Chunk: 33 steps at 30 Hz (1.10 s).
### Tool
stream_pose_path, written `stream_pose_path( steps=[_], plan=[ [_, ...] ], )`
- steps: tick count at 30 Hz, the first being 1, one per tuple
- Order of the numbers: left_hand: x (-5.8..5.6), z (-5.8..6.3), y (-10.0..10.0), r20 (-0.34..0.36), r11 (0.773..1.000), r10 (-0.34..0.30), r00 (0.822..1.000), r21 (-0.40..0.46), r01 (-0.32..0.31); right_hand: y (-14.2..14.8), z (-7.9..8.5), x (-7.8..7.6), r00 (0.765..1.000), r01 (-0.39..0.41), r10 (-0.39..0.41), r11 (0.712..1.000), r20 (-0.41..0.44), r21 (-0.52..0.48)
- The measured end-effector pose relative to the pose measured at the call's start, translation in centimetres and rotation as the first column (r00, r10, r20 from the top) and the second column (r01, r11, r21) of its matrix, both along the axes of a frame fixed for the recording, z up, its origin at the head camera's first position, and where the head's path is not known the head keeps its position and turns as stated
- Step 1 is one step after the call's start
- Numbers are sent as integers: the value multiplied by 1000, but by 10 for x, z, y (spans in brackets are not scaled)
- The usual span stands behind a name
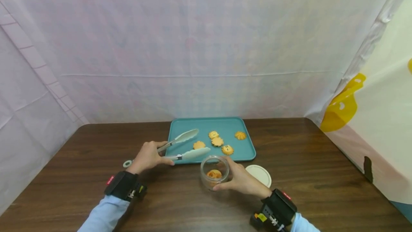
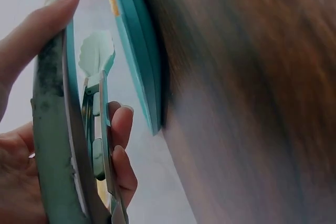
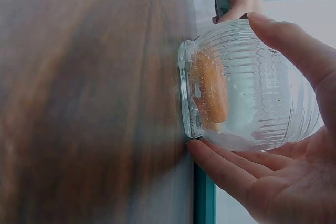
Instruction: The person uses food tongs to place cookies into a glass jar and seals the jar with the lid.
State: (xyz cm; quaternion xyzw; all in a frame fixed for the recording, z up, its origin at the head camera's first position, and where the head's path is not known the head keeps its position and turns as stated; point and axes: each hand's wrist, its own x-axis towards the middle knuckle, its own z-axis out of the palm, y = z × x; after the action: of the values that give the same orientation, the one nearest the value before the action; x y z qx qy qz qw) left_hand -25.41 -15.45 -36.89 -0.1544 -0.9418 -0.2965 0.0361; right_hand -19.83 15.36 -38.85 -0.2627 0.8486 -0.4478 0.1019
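In the head view my left hand (image 1: 148,157) grips a pair of metal tongs (image 1: 193,152) with pale green tips. The tong arms are spread apart over the left part of a teal tray (image 1: 225,124), with nothing between the tips. My right hand (image 1: 243,181) holds a ribbed glass jar (image 3: 268,87) from its right side, thumb and fingers curved round the wall. The jar stands upright and uncovered at the tray's front edge. Golden cookies (image 1: 214,174) lie at its bottom; how many cannot be told. Several cookies (image 1: 217,141) are scattered on the tray.
A round white lid (image 1: 259,175) lies on the brown wooden table (image 1: 296,167), right of the jar and partly behind my right hand. Pale fabric (image 1: 199,46) hangs behind the table and along both sides.
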Motion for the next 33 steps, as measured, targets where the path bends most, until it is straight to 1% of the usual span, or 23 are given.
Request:
stream_pose_path(
  steps=[6, 12, 19, 33],
  plan=[
    [-3, -2, 4, -14, 997, 15, 1000, -70, -16, -1, 0, 0, 1000, 3, -3, 1000, -6, -4],
    [-5, -3, 7, 4, 992, 33, 999, -123, -33, -1, 0, 0, 1000, 3, -3, 1000, 1, -16],
    [-7, -3, 9, 49, 989, 64, 997, -135, -57, -1, 1, 0, 1000, 14, -14, 1000, -5, 8],
    [-9, -3, 10, 39, 985, 73, 997, -157, -66, -1, 0, -1, 1000, 9, -9, 1000, -1, 11]
  ],
)
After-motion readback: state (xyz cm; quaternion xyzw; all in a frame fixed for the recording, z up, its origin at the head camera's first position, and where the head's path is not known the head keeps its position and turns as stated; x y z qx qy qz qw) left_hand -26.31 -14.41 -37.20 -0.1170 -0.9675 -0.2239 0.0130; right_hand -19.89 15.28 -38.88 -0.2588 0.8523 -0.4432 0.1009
